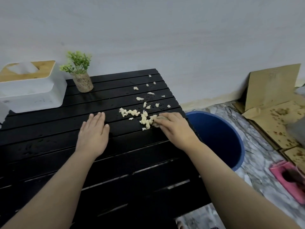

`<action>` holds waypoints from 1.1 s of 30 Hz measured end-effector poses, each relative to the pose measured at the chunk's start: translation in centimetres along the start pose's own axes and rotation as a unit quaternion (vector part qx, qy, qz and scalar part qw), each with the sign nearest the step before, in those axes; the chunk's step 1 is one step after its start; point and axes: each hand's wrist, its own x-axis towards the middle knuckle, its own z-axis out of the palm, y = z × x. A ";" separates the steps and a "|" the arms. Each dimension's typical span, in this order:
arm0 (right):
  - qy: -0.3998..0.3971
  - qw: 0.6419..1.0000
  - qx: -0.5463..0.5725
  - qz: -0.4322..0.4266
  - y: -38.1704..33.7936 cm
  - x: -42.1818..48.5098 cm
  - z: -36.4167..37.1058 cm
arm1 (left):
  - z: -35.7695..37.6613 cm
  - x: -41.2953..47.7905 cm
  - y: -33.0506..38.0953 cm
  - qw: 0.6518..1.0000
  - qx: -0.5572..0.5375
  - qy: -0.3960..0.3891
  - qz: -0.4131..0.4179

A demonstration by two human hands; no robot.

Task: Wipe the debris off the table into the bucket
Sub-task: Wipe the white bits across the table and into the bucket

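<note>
Pale yellow debris (145,119) lies scattered on the right part of the black slatted table (115,162), densest in a clump near the right edge, with smaller bits (140,98) trailing toward the back. My right hand (175,128) rests on the table just right of the clump. Its fingers are curled over a small greyish cloth (156,120) that touches the debris. My left hand (93,133) lies flat, palm down, left of the debris and holds nothing. A blue bucket (237,141) stands on the floor right beside the table's right edge, below my right hand.
A small potted plant (81,75) stands at the back of the table, with a white tissue box (31,86) with a wooden lid at the far left. Cardboard (272,90) leans on the wall at the right. A pink tray (290,180) lies on the marble floor.
</note>
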 end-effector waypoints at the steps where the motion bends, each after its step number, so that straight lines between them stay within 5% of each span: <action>1: 0.003 1.000 0.004 -0.015 -0.1 -0.5 -0.5 | 0.3 0.3 1.1 1.000 -0.009 -0.001 0.007; 8: -0.068 0.989 -0.006 -0.130 1.6 -9.2 -3.7 | 3.1 1.4 3.0 0.999 0.037 -0.026 -0.002; 17: -0.010 1.000 0.007 -0.003 4.6 2.1 -1.2 | 2.6 1.1 3.2 0.999 0.037 -0.029 -0.006; 24: -0.086 0.974 0.031 -0.206 -4.7 -1.8 2.0 | 2.3 1.9 2.8 0.998 -0.036 -0.043 -0.019; 28: -0.039 0.987 0.048 -0.149 -2.3 2.9 2.1 | 0.3 2.5 2.4 0.993 -0.115 -0.018 -0.032; 30: -0.036 0.982 0.154 -0.107 -1.4 4.7 0.5 | -1.0 3.8 1.8 0.993 -0.111 0.025 -0.019; 33: -0.059 0.910 0.407 0.049 0.1 7.6 -2.2 | -1.9 7.4 0.7 0.996 -0.090 0.020 0.000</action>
